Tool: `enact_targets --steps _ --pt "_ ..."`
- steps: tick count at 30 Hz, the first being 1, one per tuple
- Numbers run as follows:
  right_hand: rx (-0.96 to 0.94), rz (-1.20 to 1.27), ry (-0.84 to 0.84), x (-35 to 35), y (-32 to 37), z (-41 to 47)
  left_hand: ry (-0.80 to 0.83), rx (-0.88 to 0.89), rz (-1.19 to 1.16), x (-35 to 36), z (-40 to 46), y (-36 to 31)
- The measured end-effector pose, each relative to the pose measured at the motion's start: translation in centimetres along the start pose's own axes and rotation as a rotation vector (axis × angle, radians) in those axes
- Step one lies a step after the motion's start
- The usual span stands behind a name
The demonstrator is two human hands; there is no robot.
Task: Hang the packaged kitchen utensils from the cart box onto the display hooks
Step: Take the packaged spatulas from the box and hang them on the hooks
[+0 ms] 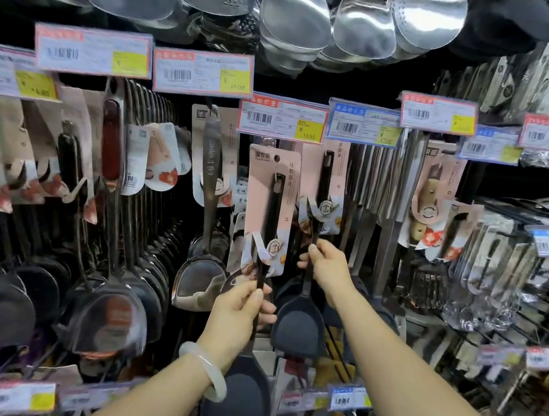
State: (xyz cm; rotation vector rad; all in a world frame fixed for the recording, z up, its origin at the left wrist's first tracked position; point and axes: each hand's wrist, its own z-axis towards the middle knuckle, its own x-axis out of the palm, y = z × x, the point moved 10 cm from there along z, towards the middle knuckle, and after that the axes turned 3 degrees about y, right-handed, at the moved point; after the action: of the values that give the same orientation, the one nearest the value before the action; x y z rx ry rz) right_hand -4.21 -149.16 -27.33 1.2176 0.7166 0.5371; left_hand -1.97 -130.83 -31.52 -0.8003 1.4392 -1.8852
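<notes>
Our left hand point(238, 309) has its grip curled round the handle of a black spatula point(240, 390) on a pink card point(268, 203), held up near the middle of the display. Just right, our right hand point(326, 264) pinches the handle of a second carded spatula point(300, 319) hanging under the price tag point(283, 118).
</notes>
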Motion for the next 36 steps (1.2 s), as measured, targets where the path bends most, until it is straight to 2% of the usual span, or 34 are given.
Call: enact_targets --steps 3,5,6,8,10,12,17,21,36 --pt "0.007 -0.320 -0.167 -1.9 -0.5 -1.0 0.015 -0.002 0.008 0.0 0.0 0.3" --pt "-0.085 -0.246 -0.260 -2.9 0.6 -2.6 0.017 -0.016 -0.003 0.2 0.2 0.7" --pt "-0.132 -0.113 -0.239 -2.9 1.1 -3.1 0.021 -0.027 -0.011 0.4 0.4 0.9" --pt "-0.154 0.137 -0.063 -1.6 2.3 -3.9 0.035 -0.050 -0.027 1.2 0.6 1.2" --pt "-0.141 0.157 0.155 0.0 3.2 -4.7 0.064 -0.063 -0.027 2.3 0.8 1.3" --pt "-0.137 0.089 0.277 0.5 3.5 -5.4 0.099 -0.066 -0.034 3.5 0.9 1.2" --pt "-0.213 0.073 0.163 -2.3 4.4 -5.9 0.167 -0.046 -0.028 6.1 0.8 0.7" --pt "-0.291 0.113 0.139 -3.5 5.3 -5.9 0.192 -0.010 -0.025 7.5 1.1 -0.1" --pt "-0.393 0.261 0.253 -3.8 7.4 -4.6 0.140 0.139 -0.024 8.6 2.9 -3.0"
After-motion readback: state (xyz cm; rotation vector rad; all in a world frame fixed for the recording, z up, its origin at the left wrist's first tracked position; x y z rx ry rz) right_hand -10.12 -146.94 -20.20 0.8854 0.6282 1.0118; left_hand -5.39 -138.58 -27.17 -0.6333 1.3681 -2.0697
